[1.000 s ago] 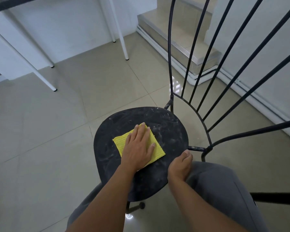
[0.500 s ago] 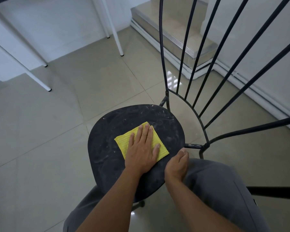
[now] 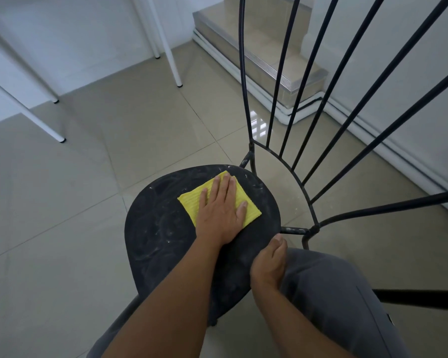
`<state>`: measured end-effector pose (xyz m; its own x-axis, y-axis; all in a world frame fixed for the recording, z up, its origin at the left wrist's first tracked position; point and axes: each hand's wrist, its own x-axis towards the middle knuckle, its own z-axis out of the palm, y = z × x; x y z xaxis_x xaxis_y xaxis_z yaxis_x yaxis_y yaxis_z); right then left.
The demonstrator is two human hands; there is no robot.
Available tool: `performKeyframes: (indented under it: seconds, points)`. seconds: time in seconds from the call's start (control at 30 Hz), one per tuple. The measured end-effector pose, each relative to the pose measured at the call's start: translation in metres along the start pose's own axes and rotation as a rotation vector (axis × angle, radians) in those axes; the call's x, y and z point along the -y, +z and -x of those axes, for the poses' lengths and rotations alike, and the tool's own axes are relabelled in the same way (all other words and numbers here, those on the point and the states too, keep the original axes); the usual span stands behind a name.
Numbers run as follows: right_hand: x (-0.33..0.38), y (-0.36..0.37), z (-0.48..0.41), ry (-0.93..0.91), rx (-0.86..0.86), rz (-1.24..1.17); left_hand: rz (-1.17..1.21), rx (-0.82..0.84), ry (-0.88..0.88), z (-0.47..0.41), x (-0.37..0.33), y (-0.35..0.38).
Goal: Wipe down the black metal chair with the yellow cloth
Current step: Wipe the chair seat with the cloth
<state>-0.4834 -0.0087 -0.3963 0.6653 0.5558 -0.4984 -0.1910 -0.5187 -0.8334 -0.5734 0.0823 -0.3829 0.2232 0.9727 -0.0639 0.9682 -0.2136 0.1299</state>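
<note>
The black metal chair has a round seat (image 3: 155, 228), dusty with white smears, and a back of thin fanned bars (image 3: 305, 140). A folded yellow cloth (image 3: 192, 202) lies on the far right part of the seat, near the backrest. My left hand (image 3: 220, 213) presses flat on the cloth, palm down, covering most of it. At the seat's right edge, beside the rear frame joint, my right hand (image 3: 269, 262) grips the rim, its fingers curled under and hidden.
My knee in grey trousers (image 3: 329, 293) is against the seat's right side. White table legs (image 3: 171, 52) stand on the beige tiled floor at the back left. A tiled step (image 3: 264, 58) with a metal nosing rises behind the chair, and a white wall runs along the right.
My left hand has slid the cloth across the seat from its middle toward the far edge by the backrest. My right hand stays on the seat's rim.
</note>
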Motion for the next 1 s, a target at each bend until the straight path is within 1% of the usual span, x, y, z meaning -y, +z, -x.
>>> performKeyframes:
  seconds: [0.2, 0.37, 0.5, 0.67, 0.8, 1.0]
  points:
    - [0.014, -0.003, -0.005, 0.081, 0.058, -0.041, -0.024, -0.009, -0.091, 0.029, 0.036, -0.003]
    - [0.018, -0.002, -0.010, 0.039, 0.022, 0.010, -0.039, -0.006, -0.085, 0.045, 0.028, -0.004]
    - [0.014, 0.000, -0.010, 0.027, 0.011, 0.018, -0.044, 0.014, -0.042, 0.048, 0.012, -0.002]
    - [0.013, 0.000, -0.013, 0.006, 0.003, -0.013, -0.012, 0.007, 0.016, 0.032, -0.015, 0.003]
    - [0.011, 0.001, -0.015, 0.032, 0.000, -0.043, -0.005, -0.005, 0.071, 0.011, -0.034, 0.005]
    - [0.008, 0.002, -0.016, 0.057, 0.019, -0.080, 0.003, -0.016, 0.093, -0.029, -0.034, 0.003]
